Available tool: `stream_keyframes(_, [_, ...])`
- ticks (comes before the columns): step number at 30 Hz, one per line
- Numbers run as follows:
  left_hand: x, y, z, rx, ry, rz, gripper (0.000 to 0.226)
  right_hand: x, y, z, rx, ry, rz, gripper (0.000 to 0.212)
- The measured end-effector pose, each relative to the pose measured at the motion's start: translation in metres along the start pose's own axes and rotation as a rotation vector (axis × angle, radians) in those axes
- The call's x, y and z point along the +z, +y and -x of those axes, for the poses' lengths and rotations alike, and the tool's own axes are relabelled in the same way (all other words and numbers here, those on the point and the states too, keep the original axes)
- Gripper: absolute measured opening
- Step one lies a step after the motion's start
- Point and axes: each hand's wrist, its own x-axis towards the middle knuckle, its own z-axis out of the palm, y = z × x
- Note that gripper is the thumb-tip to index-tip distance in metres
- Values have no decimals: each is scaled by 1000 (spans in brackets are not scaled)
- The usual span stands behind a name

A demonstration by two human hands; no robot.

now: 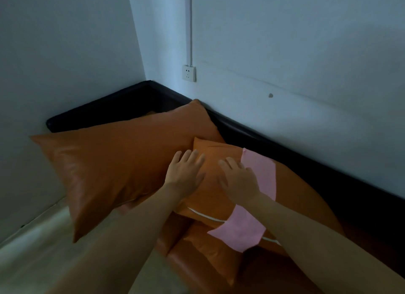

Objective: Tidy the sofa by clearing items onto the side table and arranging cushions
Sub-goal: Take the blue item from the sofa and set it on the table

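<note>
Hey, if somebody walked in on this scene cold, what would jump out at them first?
Two bare hands, the left hand and right hand, lie flat with straight fingers on a small orange cushion mid-frame. A pink cloth drapes over that cushion just right of the right hand. To the left, a large orange cushion leans toward the corner, against the sofa's black frame.

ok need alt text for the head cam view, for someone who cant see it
Both hands, left hand and right hand, press flat on a small orange cushion with a pink cloth draped over it. A large orange cushion leans at the left on a dark-framed sofa in a white-walled corner.
</note>
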Motion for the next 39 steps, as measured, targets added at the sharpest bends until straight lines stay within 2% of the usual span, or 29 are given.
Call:
stream_keyframes(8, [17,-56,-29,17,-23,50,58,27,-31,-59,-5,-30,-17,42])
stream_keyframes(11, [24,-80,-48,-15,-6,50,57,39,-37,-93,-49,5,-16,39])
stream_keyframes(15, [32,-109,-77,-57,-3,53,57,60,-42,-143,-73,-6,-55,49])
stream_keyframes(22, [64,-168,-142,-205,-37,47,57,104,-46,-225,-76,-33,-71,39])
stream_keyframes(26, [83,-197,-170,-179,-78,41,59,117,-53,-264,-80,-57,-49,40])
stream_keyframes(34, [123,-289,-249,-145,-24,75,57,156,-84,-365,-1,-104,-68,42])
stream_keyframes(37, [143,-325,-275,-134,84,134,49,177,-97,-408,18,-106,-52,42])
stream_keyframes(39, [157,-350,-294,-129,86,150,48,191,-105,-437,35,-124,-65,43])
